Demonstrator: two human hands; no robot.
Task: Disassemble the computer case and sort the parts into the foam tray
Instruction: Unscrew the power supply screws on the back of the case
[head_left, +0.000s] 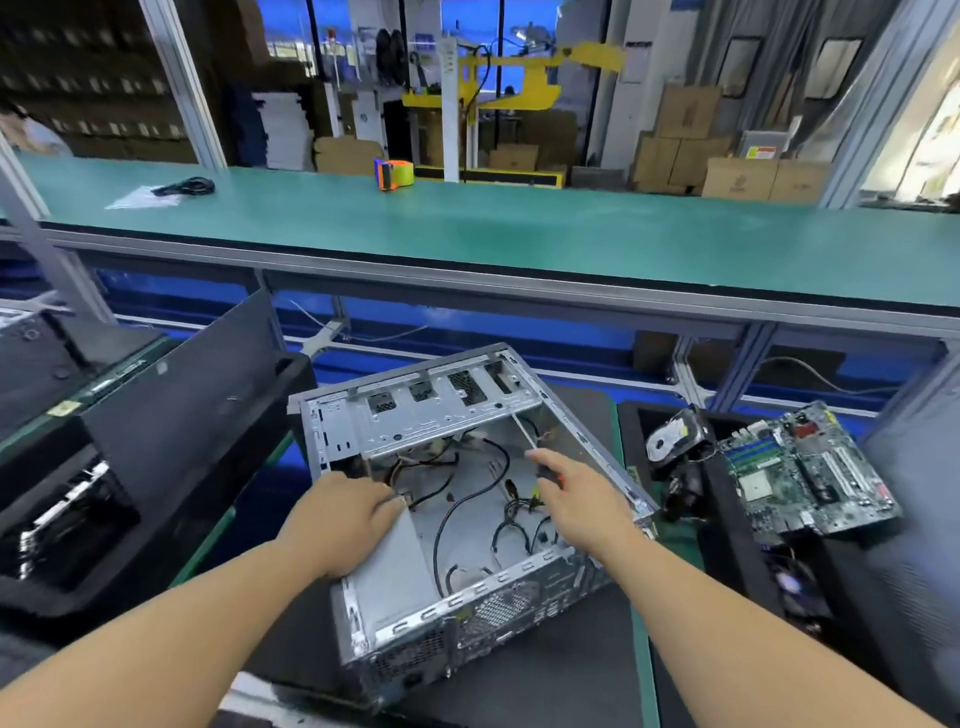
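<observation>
With the computer case (467, 525) lying open on the table, the left hand (340, 522) should brace its wall, grip curled on the edge, while the right hand (576, 501), closed round a screwdriver (540, 462), works inside, steering clear of the loose cables (467, 499).

The computer case (467, 519) is bare silver-grey metal with black cables (457, 506) inside, lying on a black mat (571, 649). At the worktop's right edge a green motherboard (810, 467) rests on black foam tray (727, 499). The far worktop (519, 228) is teal, carrying an orange-and-blue tape dispenser (393, 174).
</observation>
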